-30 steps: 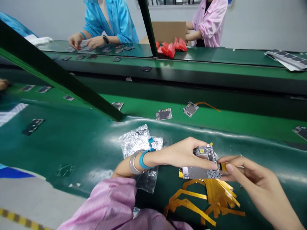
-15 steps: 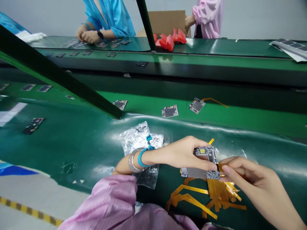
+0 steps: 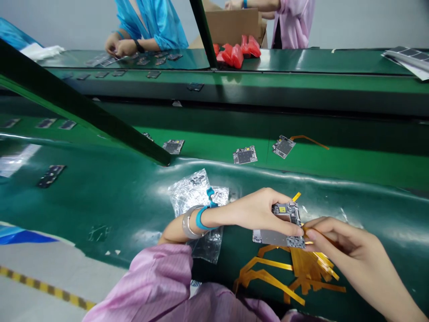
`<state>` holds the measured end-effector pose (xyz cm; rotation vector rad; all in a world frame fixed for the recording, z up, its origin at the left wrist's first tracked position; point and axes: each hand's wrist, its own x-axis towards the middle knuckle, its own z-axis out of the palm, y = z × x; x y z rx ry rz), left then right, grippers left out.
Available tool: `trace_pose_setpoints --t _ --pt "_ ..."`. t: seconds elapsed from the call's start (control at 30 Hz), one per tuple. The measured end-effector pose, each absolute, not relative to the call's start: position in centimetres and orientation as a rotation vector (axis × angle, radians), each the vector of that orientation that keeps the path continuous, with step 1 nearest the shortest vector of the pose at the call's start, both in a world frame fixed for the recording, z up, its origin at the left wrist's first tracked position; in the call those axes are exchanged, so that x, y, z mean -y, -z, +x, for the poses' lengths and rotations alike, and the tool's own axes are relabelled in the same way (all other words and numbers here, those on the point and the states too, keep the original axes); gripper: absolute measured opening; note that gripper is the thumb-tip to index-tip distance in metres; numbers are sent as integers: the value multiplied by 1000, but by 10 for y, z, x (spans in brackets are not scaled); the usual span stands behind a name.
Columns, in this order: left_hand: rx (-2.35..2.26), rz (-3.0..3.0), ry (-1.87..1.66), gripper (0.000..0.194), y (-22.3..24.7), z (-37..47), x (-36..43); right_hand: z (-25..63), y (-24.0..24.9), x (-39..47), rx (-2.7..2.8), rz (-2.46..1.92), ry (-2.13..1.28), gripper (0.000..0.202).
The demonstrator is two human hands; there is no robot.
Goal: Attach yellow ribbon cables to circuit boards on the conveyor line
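Observation:
My left hand (image 3: pixel 259 213) grips a grey circuit board (image 3: pixel 276 237) with a yellow square label, its thumb lying across the front. At the board's right edge, my right hand (image 3: pixel 348 246) pinches an orange flex cable (image 3: pixel 306 231), most of which is hidden by the fingers. Below both hands lies a pile of orange flex cables (image 3: pixel 303 268) on the green work surface (image 3: pixel 120 201). Crumpled clear plastic bags (image 3: pixel 191 192) lie behind and under my left wrist.
Beyond the work surface, a green belt (image 3: pixel 208 138) carries several boards, one (image 3: pixel 284 146) with an orange cable. A dark green post (image 3: pixel 100 116) slants across the left. Two people work behind, near red bundles (image 3: pixel 236 56) and a cardboard box (image 3: pixel 231 27).
Boards on the near belt have shifted right; those on the far belt slightly left. The pink-sleeved person's arms now reach over the box. My hands keep nearly the same grip at the board's edge.

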<state>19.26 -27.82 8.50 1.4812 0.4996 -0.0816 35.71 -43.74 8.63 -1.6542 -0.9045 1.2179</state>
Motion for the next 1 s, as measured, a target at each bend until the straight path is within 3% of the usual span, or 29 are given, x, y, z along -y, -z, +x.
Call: trace_pose_setpoints --t 0.37,0.5,0.8,1.0 --pt "-439 1400 92 45 -65 199 271 375 -69 435 991 -1618 -1474 39" --pt "-455 1482 45 51 -66 199 270 380 -63 433 866 -1636 -1384 50" --pt "-474 1658 -24 52 -73 195 271 373 -67 418 1081 -1631 -1343 41" --pt "-565 1928 -156 51 -68 198 271 391 -45 410 1308 -1736 -1311 30"
